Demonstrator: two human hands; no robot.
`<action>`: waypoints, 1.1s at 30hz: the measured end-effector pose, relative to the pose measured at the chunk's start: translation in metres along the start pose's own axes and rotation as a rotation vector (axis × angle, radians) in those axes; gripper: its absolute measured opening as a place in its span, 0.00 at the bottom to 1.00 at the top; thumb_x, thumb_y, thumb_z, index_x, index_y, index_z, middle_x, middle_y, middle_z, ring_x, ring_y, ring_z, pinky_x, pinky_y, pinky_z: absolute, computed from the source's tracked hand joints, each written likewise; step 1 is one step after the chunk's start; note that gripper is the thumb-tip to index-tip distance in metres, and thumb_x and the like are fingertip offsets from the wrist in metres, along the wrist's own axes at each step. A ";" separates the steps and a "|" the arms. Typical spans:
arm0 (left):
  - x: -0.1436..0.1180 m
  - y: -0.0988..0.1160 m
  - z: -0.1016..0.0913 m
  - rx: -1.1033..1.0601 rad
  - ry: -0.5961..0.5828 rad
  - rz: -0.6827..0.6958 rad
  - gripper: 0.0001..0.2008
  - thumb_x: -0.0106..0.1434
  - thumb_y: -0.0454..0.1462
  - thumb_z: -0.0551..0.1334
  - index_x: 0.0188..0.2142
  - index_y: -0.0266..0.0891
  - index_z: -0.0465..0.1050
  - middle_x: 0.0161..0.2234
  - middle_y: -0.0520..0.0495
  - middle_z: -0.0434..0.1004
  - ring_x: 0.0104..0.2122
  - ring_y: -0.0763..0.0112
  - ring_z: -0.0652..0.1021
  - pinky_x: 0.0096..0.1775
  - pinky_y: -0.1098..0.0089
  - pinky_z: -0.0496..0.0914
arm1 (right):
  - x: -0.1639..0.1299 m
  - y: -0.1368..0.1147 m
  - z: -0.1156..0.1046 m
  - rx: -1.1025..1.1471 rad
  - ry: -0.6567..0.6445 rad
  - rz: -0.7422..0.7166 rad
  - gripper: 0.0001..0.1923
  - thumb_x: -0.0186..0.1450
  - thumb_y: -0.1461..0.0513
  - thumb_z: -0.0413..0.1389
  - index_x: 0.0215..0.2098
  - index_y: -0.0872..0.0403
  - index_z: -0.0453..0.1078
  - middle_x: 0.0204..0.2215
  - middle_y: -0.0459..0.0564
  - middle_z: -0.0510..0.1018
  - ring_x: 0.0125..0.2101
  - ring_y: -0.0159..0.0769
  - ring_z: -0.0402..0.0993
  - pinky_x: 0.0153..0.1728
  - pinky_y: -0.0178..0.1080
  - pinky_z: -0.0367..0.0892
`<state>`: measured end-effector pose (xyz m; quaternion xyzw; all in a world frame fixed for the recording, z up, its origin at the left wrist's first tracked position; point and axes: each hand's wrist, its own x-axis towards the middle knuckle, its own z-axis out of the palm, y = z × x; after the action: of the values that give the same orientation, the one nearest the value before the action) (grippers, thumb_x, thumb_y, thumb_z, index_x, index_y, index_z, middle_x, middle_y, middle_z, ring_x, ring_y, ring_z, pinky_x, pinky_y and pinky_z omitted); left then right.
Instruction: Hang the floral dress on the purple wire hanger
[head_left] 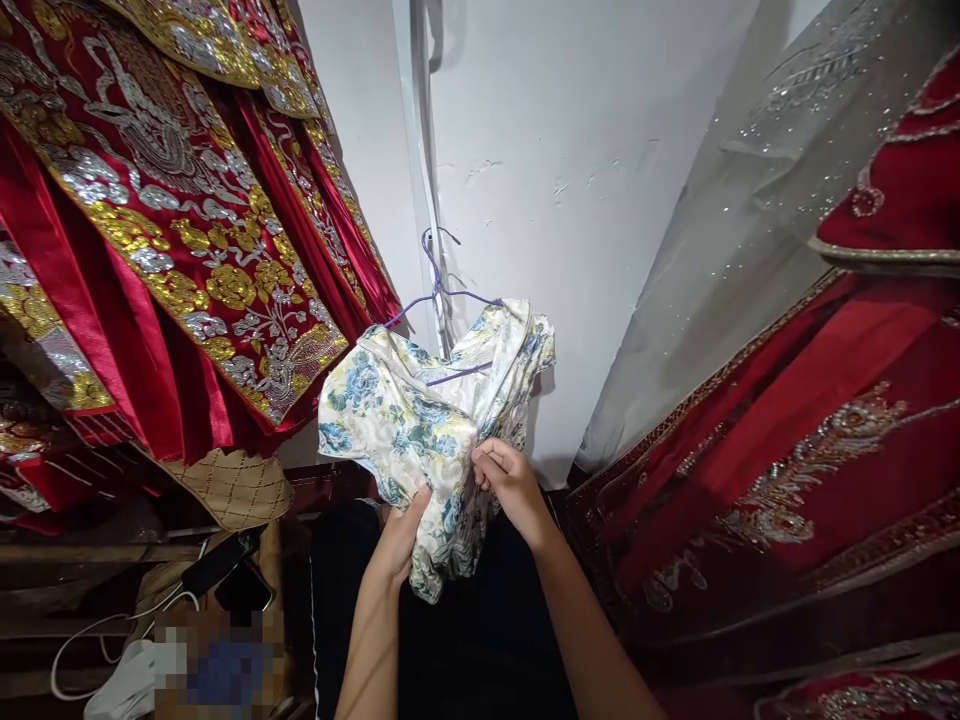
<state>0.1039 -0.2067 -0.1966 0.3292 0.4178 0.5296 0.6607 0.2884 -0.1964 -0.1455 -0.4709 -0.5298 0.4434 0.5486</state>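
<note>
I have both hands on a small cream satin garment printed with blue and yellow flowers (420, 420), which hangs on a thin purple wire hanger (439, 290) in front of the white wall (570, 150). My left hand (397, 545) is closed around the lower part of the cloth, thumb on top, gathering it into a bunch so that the loose hem does not swing. My right hand (510, 480) pinches a fold at the middle of the garment, fingers curled in tight, as if to keep the fabric taut against the hanger's pull.

The garment sits between two crowded sides: to the left hang red silk robes with heavy gold and silver embroidery (165, 220), and to the right a red beaded dress (810, 460) under a sheer glittering veil (750, 200). Below left, a dark phone (221, 560) lies on a wooden shelf (90, 552) with a white cable (82, 640) trailing beside it.
</note>
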 end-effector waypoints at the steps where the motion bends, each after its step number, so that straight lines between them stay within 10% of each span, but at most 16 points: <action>1: 0.004 -0.002 -0.002 0.010 0.061 0.024 0.34 0.59 0.48 0.70 0.62 0.41 0.68 0.61 0.37 0.71 0.65 0.51 0.67 0.66 0.54 0.61 | -0.001 -0.003 -0.001 -0.008 0.016 -0.003 0.17 0.67 0.52 0.56 0.25 0.52 0.65 0.21 0.43 0.69 0.22 0.31 0.63 0.26 0.35 0.58; 8: 0.018 -0.008 -0.001 0.397 0.595 0.590 0.31 0.60 0.43 0.69 0.62 0.44 0.65 0.63 0.38 0.64 0.64 0.52 0.67 0.64 0.54 0.61 | -0.003 -0.008 0.000 -0.070 0.000 0.005 0.17 0.66 0.52 0.57 0.24 0.53 0.67 0.20 0.43 0.68 0.21 0.30 0.60 0.25 0.36 0.55; 14: -0.004 -0.002 0.040 0.567 0.103 0.639 0.15 0.67 0.43 0.63 0.51 0.42 0.73 0.49 0.43 0.75 0.51 0.61 0.76 0.55 0.63 0.68 | -0.010 -0.012 0.013 -0.066 -0.154 -0.013 0.15 0.67 0.52 0.57 0.27 0.53 0.70 0.21 0.43 0.69 0.23 0.31 0.63 0.27 0.36 0.57; 20: -0.008 -0.002 0.057 0.583 0.067 0.526 0.12 0.70 0.46 0.57 0.42 0.40 0.70 0.36 0.48 0.74 0.38 0.67 0.75 0.42 0.69 0.67 | -0.013 -0.021 0.006 -0.131 -0.162 0.003 0.16 0.66 0.51 0.57 0.28 0.54 0.73 0.20 0.44 0.71 0.23 0.32 0.66 0.27 0.36 0.58; 27: -0.016 -0.006 0.059 0.658 -0.146 0.506 0.12 0.73 0.46 0.52 0.41 0.42 0.66 0.35 0.49 0.70 0.33 0.69 0.71 0.39 0.70 0.65 | 0.002 -0.027 0.000 0.153 0.144 0.152 0.17 0.59 0.49 0.62 0.26 0.55 0.76 0.14 0.42 0.64 0.17 0.28 0.54 0.20 0.36 0.48; 33: -0.010 -0.014 0.058 0.700 -0.219 0.468 0.12 0.72 0.47 0.51 0.39 0.43 0.64 0.31 0.51 0.64 0.29 0.70 0.66 0.35 0.71 0.63 | 0.044 -0.059 0.000 0.218 0.173 0.007 0.19 0.56 0.49 0.66 0.28 0.57 0.77 0.14 0.42 0.66 0.16 0.26 0.54 0.18 0.34 0.47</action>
<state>0.1615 -0.2192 -0.1817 0.6735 0.4138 0.4534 0.4117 0.2896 -0.1625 -0.0799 -0.4465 -0.4277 0.4581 0.6386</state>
